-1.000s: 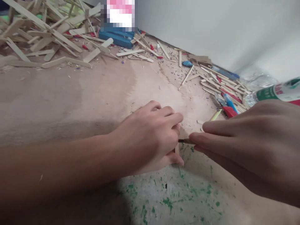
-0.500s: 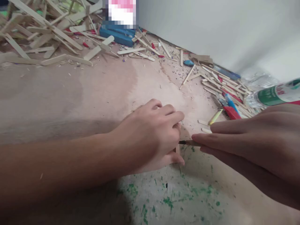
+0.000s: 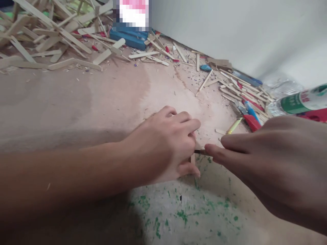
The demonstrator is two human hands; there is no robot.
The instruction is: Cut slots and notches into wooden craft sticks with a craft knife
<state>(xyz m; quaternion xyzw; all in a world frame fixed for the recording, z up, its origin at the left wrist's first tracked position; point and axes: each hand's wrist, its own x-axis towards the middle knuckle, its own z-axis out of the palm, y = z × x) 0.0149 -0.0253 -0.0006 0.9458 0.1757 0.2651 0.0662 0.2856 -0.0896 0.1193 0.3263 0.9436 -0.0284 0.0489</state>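
The table (image 3: 102, 98) is a pale, pinkish-brown board, dusty, darker in a broad patch at the left and flecked with green paint (image 3: 182, 216) at the near edge. It runs back to a plain white wall (image 3: 230, 27). A heap of flat wooden sticks (image 3: 51, 37) lies at the far left, with a blue box (image 3: 129, 39) beside it. More sticks (image 3: 240, 90) and shavings trail along the foot of the wall to the right. Among them are a red piece (image 3: 251, 122) and a clear bottle (image 3: 298, 100) with a green label, lying on its side.

The left hand (image 3: 163, 146) rests on the table with its fingers curled down tight, pinning a short stick (image 3: 192, 159). Only the end of the stick shows, below the fingertips.

The right hand (image 3: 270, 160) comes in from the right, fingers drawn together in a pinch around a thin dark tool (image 3: 200, 152). Most of the tool is hidden in the grip.

The tool's tip meets the stick just beside the left fingertips. The stick lies flat on the table between the two hands, at the edge of the green-flecked area.
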